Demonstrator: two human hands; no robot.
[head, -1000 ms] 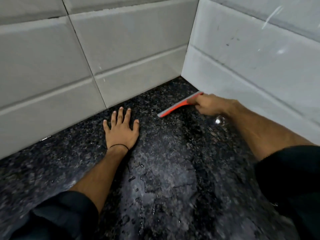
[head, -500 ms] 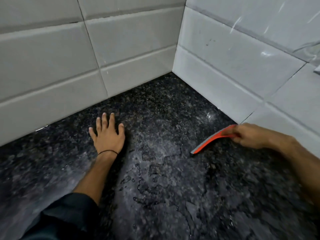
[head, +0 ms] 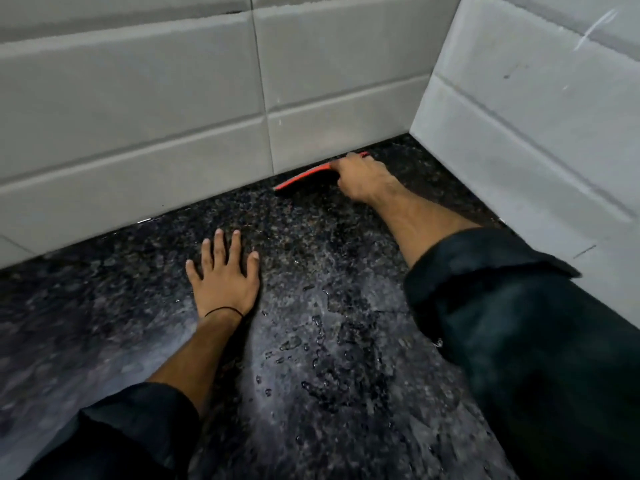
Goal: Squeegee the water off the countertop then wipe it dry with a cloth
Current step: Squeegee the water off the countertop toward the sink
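Squeegee (head: pixel 304 176), orange-red with a dark blade edge, clamped in the right hand (head: pixel 360 178) and pressed along the foot of the back wall tiles (head: pixel 138 98), blade side down on the countertop (head: pixel 104 323). Only the stretch left of the right hand's knuckles showing, plus a sliver of orange past the fingertips; grip part hidden under the curled fingers. No brand, label or writing readable on it, nor anywhere else.

Left hand (head: pixel 223 275) flat on the dark speckled stone, palm down, fingers spread, holding nothing, nearer the body than the right hand and off to its left, well apart from the squeegee. Thin black band (head: pixel 223 310) around the left wrist. Dark sleeves (head: pixel 519 323) pushed up on both forearms, the right one reaching diagonally toward the corner.

Water beads and thin pooled streaks (head: pixel 322 341) on the stone between the two forearms, nearer than both hands, catching a pale glare. Stone beyond the left hand, toward the squeegee, looking duller with fewer visible drops, though too blurred to judge as dry.

Side wall tiles (head: pixel 536 116) just right of the right hand, meeting the back wall in a corner slightly beyond it; pale grey, bevelled, with a few small dark specks and a faint white streak up high.
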